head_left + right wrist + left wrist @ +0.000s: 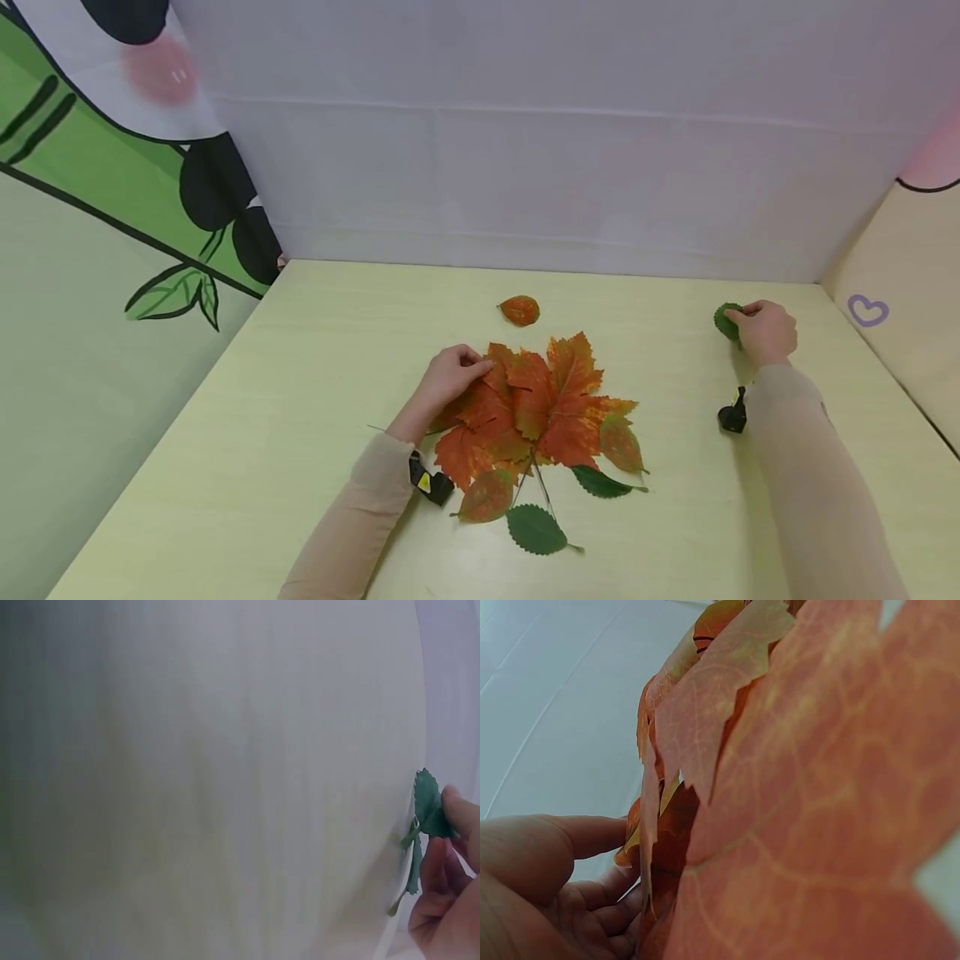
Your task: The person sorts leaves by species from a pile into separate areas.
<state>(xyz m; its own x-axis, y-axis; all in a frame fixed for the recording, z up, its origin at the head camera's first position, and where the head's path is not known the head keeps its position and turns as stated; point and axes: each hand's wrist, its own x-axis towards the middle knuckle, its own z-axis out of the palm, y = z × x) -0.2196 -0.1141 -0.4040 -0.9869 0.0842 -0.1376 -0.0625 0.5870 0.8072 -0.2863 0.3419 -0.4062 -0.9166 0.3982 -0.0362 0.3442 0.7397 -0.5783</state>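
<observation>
Evidently, our right hand (pixel 768 332) pinches green foliage (pixel 724 322), our left hand (pixel 447 380) orange leaves (pixel 529 392), which careless tugging could scatter

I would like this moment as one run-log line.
left hand: pinches orange leaf cluster | right hand: holds green foliage | single reddish leaf: lies beyond cluster

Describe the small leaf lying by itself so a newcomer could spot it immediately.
On the pale yellow table, find the big cluster of orange maple leaves touched by the left hand. Just beyond it, toward the pale backdrop, lies a small orange-brown leaf. Unlike the other small leaves on the table, it alone lies on the cluster's far side.
</observation>
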